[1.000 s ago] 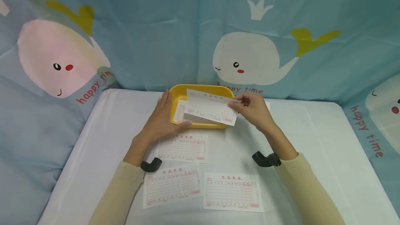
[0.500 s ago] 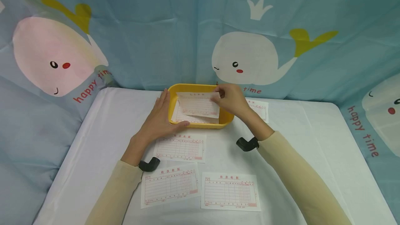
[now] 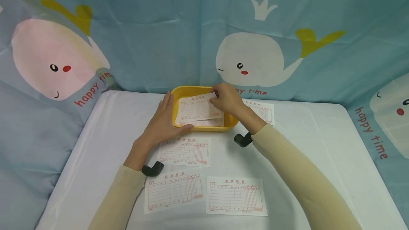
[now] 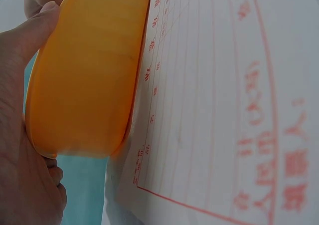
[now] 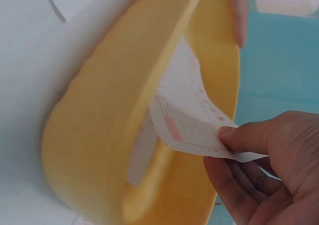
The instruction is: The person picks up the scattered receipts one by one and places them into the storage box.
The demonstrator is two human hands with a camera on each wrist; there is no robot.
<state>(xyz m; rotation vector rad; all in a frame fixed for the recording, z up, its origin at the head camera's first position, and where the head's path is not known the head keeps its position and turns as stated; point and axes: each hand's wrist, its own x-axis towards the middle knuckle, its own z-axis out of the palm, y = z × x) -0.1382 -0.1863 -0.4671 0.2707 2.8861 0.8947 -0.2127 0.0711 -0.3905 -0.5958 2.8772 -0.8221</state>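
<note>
My right hand (image 3: 227,98) pinches a receipt slip (image 3: 195,107), white with red print, by its right end inside the yellow plastic tray (image 3: 204,129). In the right wrist view the held slip (image 5: 192,117) bends down into the tray, thumb on top and fingers beneath. Another slip (image 3: 209,122) lies under it on the tray's bottom. My left hand (image 3: 161,121) holds the tray's left end, its thumb along the front rim and fingers at the left side. In the left wrist view the tray's outer wall (image 4: 89,75) stands beside a slip (image 4: 199,100) on the table.
Three receipt slips lie in front of the tray: one (image 3: 184,153) close to it, one (image 3: 174,191) at front left, one (image 3: 236,196) at front right. Another slip (image 3: 263,111) lies right of the tray, partly behind the right forearm. A blue whale-print curtain (image 3: 188,45) hangs behind the white table (image 3: 319,134).
My right hand has carried the slip left and down from the tray's right side into the tray, over the slip there. My left hand has stayed at the tray's left end.
</note>
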